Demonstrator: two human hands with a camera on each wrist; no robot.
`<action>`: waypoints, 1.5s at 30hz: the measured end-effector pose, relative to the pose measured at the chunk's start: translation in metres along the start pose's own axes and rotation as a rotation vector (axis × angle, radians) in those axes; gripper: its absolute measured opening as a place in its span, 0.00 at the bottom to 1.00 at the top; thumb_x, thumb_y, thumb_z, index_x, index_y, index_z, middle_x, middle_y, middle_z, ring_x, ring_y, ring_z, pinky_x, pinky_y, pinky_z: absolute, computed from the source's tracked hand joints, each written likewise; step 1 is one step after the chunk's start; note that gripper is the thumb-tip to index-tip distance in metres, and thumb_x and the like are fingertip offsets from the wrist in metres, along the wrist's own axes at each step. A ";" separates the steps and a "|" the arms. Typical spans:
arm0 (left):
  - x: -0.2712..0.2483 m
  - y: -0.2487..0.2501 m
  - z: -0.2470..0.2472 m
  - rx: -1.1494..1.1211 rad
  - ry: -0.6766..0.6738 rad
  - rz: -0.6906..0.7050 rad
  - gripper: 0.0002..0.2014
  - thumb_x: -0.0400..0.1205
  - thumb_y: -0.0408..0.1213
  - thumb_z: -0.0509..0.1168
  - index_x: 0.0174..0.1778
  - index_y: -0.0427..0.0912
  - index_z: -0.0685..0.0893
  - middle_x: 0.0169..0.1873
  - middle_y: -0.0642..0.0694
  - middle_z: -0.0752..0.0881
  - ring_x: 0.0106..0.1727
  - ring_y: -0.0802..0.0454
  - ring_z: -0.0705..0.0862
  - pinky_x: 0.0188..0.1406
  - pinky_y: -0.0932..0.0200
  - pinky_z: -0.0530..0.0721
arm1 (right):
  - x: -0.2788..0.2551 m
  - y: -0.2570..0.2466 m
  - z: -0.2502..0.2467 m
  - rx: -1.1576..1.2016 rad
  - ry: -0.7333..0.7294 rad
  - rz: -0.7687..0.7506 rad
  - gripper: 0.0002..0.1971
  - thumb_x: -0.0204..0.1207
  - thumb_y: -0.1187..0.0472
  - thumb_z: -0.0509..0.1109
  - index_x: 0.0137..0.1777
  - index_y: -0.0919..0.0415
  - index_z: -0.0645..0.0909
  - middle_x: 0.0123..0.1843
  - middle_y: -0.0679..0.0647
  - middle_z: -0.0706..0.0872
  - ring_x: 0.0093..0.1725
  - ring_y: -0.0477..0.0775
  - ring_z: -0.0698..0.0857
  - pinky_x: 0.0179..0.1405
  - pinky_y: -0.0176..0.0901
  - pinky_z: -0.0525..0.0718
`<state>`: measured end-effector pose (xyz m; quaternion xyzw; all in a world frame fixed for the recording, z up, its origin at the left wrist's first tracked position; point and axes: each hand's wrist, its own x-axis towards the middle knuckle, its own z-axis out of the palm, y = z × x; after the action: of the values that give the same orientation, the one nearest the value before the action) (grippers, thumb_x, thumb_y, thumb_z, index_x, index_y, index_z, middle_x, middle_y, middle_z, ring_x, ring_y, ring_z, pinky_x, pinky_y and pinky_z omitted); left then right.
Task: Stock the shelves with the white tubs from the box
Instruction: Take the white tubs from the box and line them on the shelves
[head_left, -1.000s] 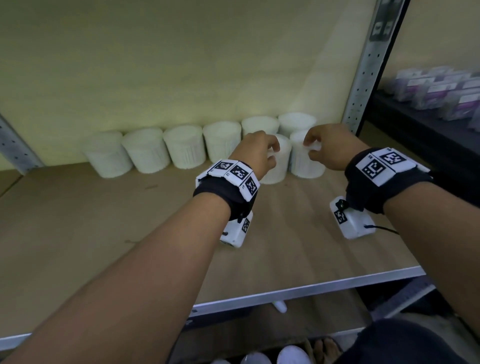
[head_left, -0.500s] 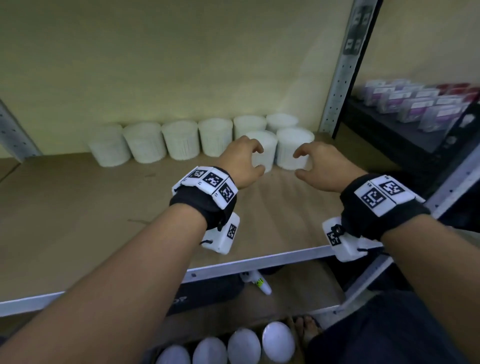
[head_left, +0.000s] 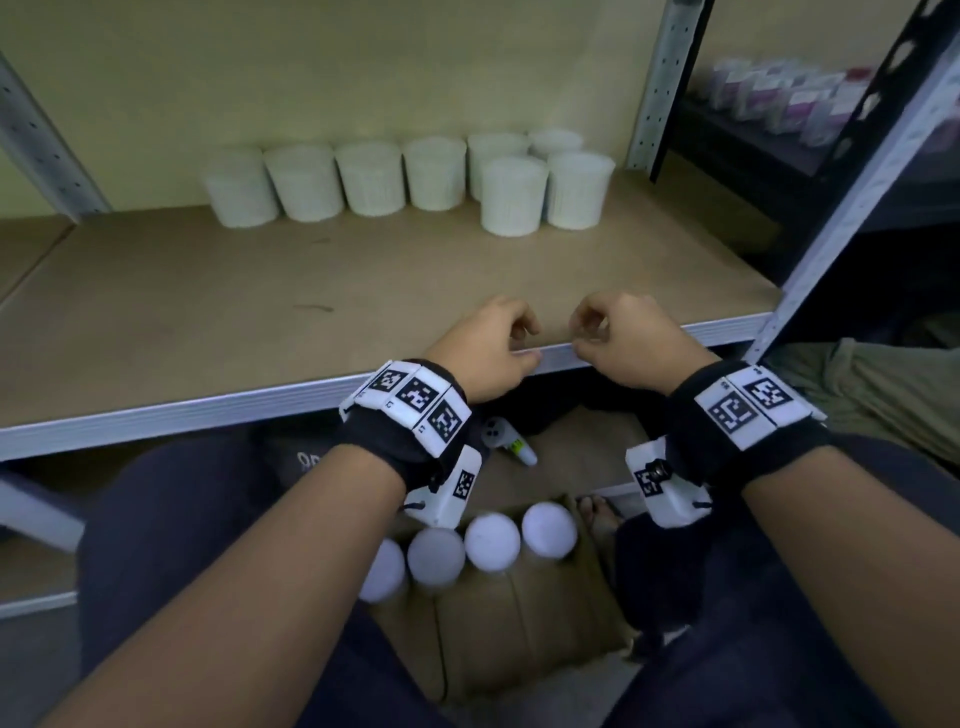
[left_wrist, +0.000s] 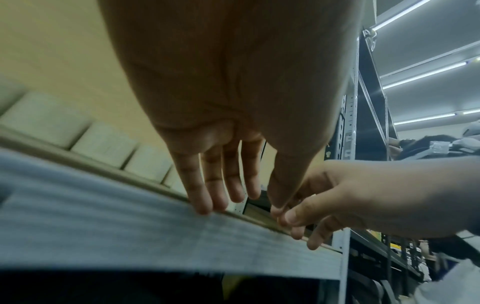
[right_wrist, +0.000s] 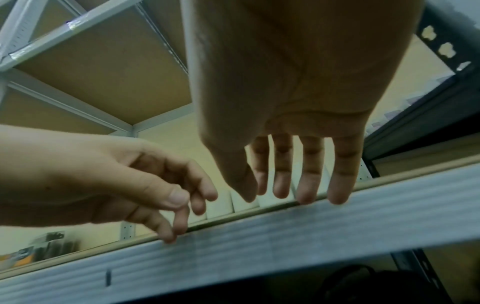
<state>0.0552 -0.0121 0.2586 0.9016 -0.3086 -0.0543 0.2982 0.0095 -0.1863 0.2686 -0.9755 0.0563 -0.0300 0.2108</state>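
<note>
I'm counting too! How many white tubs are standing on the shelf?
8 white tubs: six line the wall, and two stand in front of them at the right end of the shelf. Those two could hide more.

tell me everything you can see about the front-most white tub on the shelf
The front tub is a white, ribbed, slightly tapered cylinder, plastic by its look, with a flat top, standing upright on the brown board shelf. It sits ahead of the back row, close beside a second forward tub on its right; whether they touch is unclear. Neither hand touches it.
</note>
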 end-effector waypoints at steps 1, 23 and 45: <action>-0.009 -0.002 0.009 -0.020 -0.014 -0.002 0.12 0.76 0.40 0.69 0.55 0.44 0.82 0.47 0.51 0.79 0.44 0.54 0.78 0.49 0.62 0.77 | -0.007 0.002 0.007 0.018 -0.018 0.012 0.09 0.74 0.61 0.71 0.53 0.58 0.84 0.48 0.52 0.83 0.47 0.51 0.79 0.48 0.34 0.73; -0.044 -0.123 0.217 0.023 -0.638 -0.527 0.27 0.74 0.40 0.73 0.69 0.44 0.74 0.70 0.41 0.70 0.64 0.40 0.78 0.58 0.51 0.80 | -0.032 0.084 0.211 -0.165 -0.632 0.256 0.25 0.73 0.53 0.70 0.70 0.53 0.72 0.69 0.58 0.75 0.68 0.66 0.78 0.69 0.62 0.76; -0.054 -0.180 0.306 0.251 -0.559 -0.434 0.42 0.68 0.30 0.71 0.76 0.61 0.63 0.72 0.47 0.62 0.67 0.35 0.64 0.62 0.46 0.79 | -0.018 0.115 0.325 -0.503 -0.699 0.183 0.37 0.63 0.59 0.76 0.73 0.48 0.67 0.72 0.60 0.64 0.70 0.69 0.71 0.77 0.73 0.57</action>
<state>0.0201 -0.0213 -0.0988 0.9260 -0.1840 -0.3218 0.0712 0.0069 -0.1554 -0.0750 -0.9390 0.0735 0.3352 -0.0250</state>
